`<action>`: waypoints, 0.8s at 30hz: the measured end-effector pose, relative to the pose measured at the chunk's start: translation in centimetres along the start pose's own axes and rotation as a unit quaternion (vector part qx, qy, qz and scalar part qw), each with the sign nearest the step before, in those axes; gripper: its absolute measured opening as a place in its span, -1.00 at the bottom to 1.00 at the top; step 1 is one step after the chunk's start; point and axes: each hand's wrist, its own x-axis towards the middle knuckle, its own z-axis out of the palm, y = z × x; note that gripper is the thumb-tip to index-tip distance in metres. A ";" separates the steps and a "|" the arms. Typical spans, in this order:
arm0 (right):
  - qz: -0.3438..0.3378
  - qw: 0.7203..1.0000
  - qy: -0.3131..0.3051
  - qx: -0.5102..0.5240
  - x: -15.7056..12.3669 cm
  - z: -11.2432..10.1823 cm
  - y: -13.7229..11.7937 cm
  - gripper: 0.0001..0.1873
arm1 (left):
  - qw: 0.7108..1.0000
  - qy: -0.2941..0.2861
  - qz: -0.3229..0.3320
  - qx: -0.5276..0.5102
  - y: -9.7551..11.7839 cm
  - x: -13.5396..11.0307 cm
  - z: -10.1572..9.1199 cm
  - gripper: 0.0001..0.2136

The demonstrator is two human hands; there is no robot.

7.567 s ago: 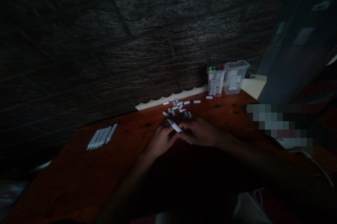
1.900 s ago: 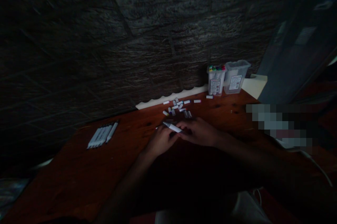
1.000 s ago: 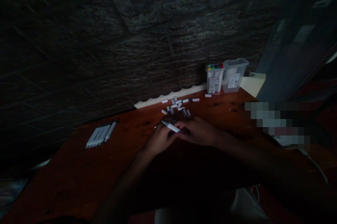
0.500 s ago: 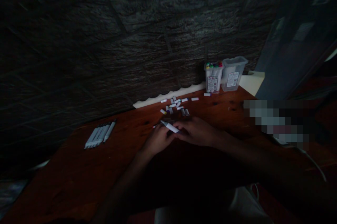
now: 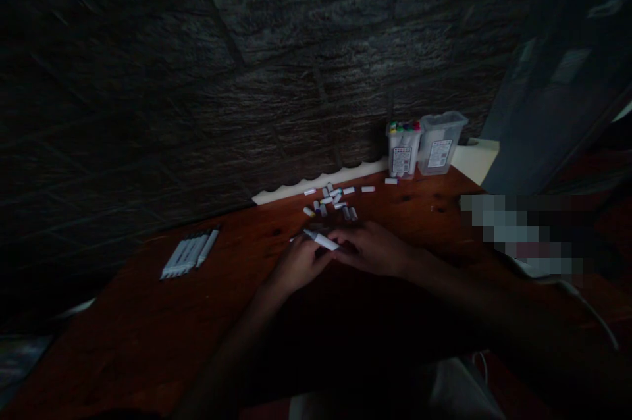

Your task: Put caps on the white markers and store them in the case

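Both hands meet over the middle of a dark red wooden table (image 5: 148,334). My right hand (image 5: 378,249) pinches a white marker (image 5: 322,240) that points up and to the left. My left hand (image 5: 296,265) is curled at the marker's lower end, touching it. Just beyond the hands lies a scatter of several small white marker caps (image 5: 332,199). The light is dim and the fingertips are hard to make out.
A row of several white markers (image 5: 190,254) lies at the left of the table. Two clear plastic tubs stand at the back by the stone wall: one (image 5: 403,149) holds markers with coloured ends, the other (image 5: 441,142) looks empty. A blurred patch (image 5: 523,236) covers something at the right.
Little has changed: both hands stay together on the marker, whose tip has tilted slightly. The view has shifted a little.
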 end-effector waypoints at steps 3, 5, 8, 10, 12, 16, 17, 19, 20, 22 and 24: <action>-0.002 1.000 0.005 -0.005 0.0 0.1 0.1 -0.73 | 1.000 -0.002 -0.005 0.006 0.0 0.0 0.0 -0.89; -0.003 1.000 0.008 -0.003 0.0 0.2 0.3 -0.73 | 1.000 -0.003 -0.008 0.008 0.0 0.0 -0.1 -0.89; -0.007 1.000 0.011 0.001 0.0 0.3 0.5 -0.74 | 1.000 -0.002 -0.009 0.003 0.0 0.0 -0.2 -0.89; -0.008 1.000 0.019 0.001 0.0 0.4 0.7 -0.74 | 1.000 0.001 -0.005 -0.002 0.0 0.0 -0.2 -0.88; -0.005 1.000 0.023 0.004 0.1 0.4 0.8 -0.74 | 1.000 0.003 0.003 -0.008 0.1 0.1 -0.3 -0.88; -0.004 1.000 0.028 0.002 0.0 0.2 0.7 -0.74 | 1.000 0.009 0.012 -0.013 0.3 0.1 -0.4 -0.87; -0.004 0.999 0.031 0.004 0.0 0.1 0.6 -0.75 | 1.000 0.010 0.013 -0.013 0.3 0.1 -0.4 -0.87; -0.005 0.999 0.031 0.016 0.1 -0.1 0.4 -0.75 | 1.000 0.009 0.012 -0.012 0.4 0.1 -0.4 -0.88; -0.006 0.999 0.031 0.024 0.1 -0.2 0.4 -0.75 | 1.000 0.009 0.012 -0.011 0.5 0.1 -0.4 -0.88; -0.007 0.999 0.038 0.031 0.1 -0.3 0.3 -0.75 | 1.000 0.009 0.015 -0.010 0.6 0.2 -0.5 -0.89; -0.004 0.998 0.049 0.028 0.2 -0.3 0.3 -0.75 | 1.000 0.016 0.020 -0.015 0.7 0.2 -0.5 -0.89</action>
